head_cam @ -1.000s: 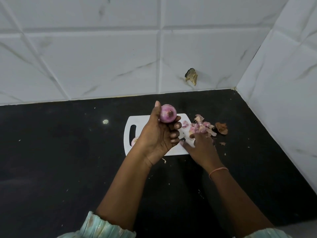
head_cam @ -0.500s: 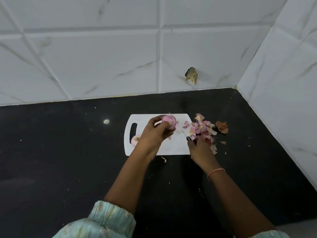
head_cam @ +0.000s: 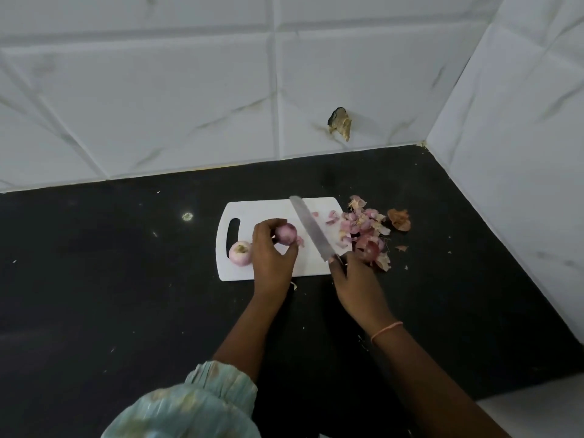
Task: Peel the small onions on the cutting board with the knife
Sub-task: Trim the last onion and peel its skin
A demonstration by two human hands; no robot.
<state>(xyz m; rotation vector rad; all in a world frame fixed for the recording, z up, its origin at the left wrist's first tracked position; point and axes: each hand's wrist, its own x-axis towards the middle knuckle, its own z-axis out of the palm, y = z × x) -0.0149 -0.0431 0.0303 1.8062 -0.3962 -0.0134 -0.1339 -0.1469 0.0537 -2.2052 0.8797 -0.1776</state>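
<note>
On one white cutting board (head_cam: 271, 208), two onions (head_cam: 286, 234) (head_cam: 240, 252) (left hand (head_cam: 271, 260) pinching one), right hand (head_cam: 354, 279) gripping one knife (head_cam: 311, 230).

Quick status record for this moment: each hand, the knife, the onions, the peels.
left hand: holds an onion over the cutting board
right hand: grips the knife, blade pointing away over the board
second onion: on the board's left end, by the handle slot
peels: piled at the board's right edge and on the counter
</note>
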